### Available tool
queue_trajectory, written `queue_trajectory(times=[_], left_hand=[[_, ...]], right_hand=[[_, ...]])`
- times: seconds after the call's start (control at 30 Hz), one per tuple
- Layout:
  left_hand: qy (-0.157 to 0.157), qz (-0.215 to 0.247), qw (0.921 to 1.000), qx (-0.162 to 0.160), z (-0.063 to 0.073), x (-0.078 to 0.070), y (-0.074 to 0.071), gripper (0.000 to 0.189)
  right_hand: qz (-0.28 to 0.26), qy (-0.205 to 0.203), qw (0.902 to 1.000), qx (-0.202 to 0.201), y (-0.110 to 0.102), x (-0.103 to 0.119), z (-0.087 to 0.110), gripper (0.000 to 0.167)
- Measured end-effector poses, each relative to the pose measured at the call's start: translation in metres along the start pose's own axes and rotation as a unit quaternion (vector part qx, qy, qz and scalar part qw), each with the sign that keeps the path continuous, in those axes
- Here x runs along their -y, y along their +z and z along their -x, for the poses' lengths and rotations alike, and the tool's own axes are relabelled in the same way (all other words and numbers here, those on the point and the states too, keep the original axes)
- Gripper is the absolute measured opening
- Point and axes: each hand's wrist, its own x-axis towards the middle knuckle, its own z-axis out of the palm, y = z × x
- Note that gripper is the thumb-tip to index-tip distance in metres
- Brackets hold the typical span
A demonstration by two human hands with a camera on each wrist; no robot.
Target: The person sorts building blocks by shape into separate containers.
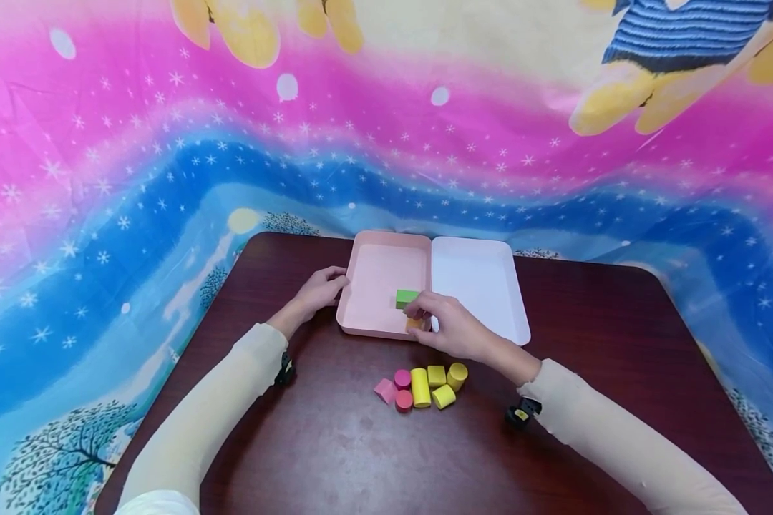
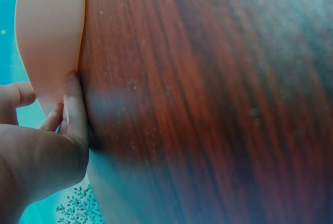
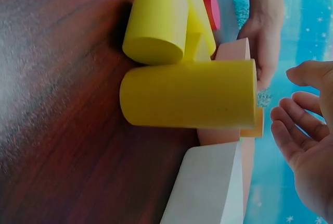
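My left hand [image 1: 320,290] rests against the left side of the pink tray [image 1: 354,315], straight fingers [image 2: 76,109] touching its outer wall and rim. Over that tray's front right corner hovers my right hand [image 1: 454,325]. Its fingers look loosely bent in the right wrist view, with a gap between thumb and fingertips and nothing in it. Just under them is an orange block [image 1: 415,324], partly hidden by the hand in the head view; its top shows above the tray wall in the right wrist view. Beside it inside the tray lies a green block [image 1: 406,298].
A white tray [image 1: 479,286] adjoins the pink one on the right. In front, on the dark wooden table [image 1: 335,458], several yellow blocks, including a tall cylinder [image 1: 420,388] and a cube [image 1: 436,375], stand beside a magenta cylinder [image 1: 402,379], a red cylinder [image 1: 404,401] and a pink block [image 1: 385,390].
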Motion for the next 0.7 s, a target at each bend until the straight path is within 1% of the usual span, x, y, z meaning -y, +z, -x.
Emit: queue_trajectory(times=[0.17, 0.27, 0.53, 0.7], left_hand=[[-0.004, 0.001, 1.0, 0.001, 0.0, 0.0, 0.0, 0.051], [-0.003, 0.001, 1.0, 0.001, 0.0, 0.0, 0.0, 0.05], [-0.004, -0.002, 1.0, -0.002, -0.001, 0.0, 0.0, 0.051], [-0.004, -0.001, 1.0, -0.002, -0.002, 0.001, 0.0, 0.051]], right_hand=[[0.006, -0.017, 0.9996, 0.021, 0.005, 0.005, 0.003, 0.029], [0.01, -0.021, 0.9993, 0.031, 0.008, 0.009, 0.005, 0.03], [0.0, -0.018, 0.9983, 0.055, 0.014, 0.015, 0.008, 0.032], [0.007, -0.012, 0.9978, 0.065, 0.018, 0.018, 0.01, 0.031]])
